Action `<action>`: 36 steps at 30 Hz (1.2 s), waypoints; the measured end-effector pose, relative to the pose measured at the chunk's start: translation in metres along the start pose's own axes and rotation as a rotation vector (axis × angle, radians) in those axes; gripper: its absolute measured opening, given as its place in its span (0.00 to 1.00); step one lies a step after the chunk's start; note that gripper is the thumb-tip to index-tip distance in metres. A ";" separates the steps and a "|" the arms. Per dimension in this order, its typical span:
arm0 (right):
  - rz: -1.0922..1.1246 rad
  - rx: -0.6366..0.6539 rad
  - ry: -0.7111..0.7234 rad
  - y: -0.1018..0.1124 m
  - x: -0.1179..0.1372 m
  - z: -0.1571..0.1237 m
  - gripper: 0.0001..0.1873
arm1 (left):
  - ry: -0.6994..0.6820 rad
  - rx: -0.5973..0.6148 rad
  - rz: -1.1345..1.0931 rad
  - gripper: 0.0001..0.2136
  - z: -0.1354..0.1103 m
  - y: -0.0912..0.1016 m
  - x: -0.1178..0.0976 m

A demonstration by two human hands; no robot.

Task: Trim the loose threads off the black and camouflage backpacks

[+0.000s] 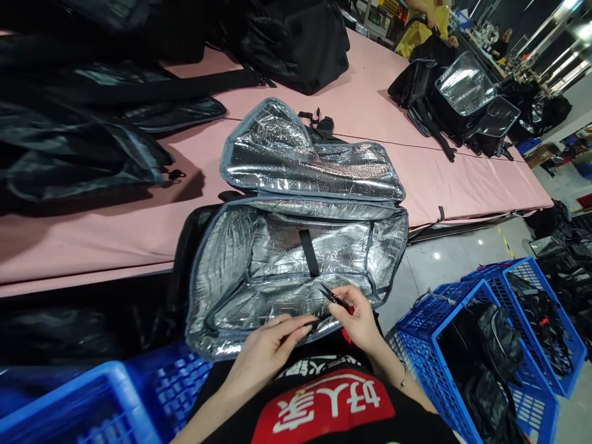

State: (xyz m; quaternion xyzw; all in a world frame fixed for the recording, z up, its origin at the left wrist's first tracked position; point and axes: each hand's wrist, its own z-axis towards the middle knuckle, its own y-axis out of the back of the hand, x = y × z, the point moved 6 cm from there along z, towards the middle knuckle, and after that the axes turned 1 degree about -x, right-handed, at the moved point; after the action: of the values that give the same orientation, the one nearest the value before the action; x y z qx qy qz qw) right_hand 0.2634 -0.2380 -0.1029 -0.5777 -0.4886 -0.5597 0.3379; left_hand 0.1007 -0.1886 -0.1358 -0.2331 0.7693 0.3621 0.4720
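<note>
Right hand [359, 320] is closed on the thread snips [333, 298], blades angled away-left. Left hand [268, 349] pinches the near rim of the insulated bag [231, 259], just beside the tips.

Bag [296, 246] lining was silver foil, trim grey-blue, strap black. Table [92, 240] was pink; crates [481, 345] blue; snips [340, 302] black and red.

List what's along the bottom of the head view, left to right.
Blue crate at the left → left hand → right hand, holding snips → blue crate of bags → second blue crate.
</note>
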 end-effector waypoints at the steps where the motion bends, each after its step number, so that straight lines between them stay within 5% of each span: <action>1: 0.013 0.000 -0.011 0.001 -0.002 -0.003 0.10 | 0.056 0.044 -0.024 0.17 -0.002 -0.003 0.003; 11: -0.229 0.073 0.000 0.012 0.001 -0.014 0.09 | 0.374 0.141 -0.730 0.29 -0.010 -0.015 0.013; 18: -0.453 0.226 0.064 0.016 0.022 -0.013 0.07 | 0.374 0.138 -0.665 0.32 -0.010 -0.014 0.016; 36: -0.577 0.347 0.120 0.004 0.010 -0.017 0.05 | 0.368 0.077 -0.711 0.26 -0.007 -0.015 0.022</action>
State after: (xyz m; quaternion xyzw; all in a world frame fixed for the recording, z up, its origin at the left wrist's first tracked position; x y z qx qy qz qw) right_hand 0.2609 -0.2533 -0.0898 -0.3155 -0.6991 -0.5739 0.2870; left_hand 0.0980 -0.2036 -0.1584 -0.5278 0.7253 0.0994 0.4308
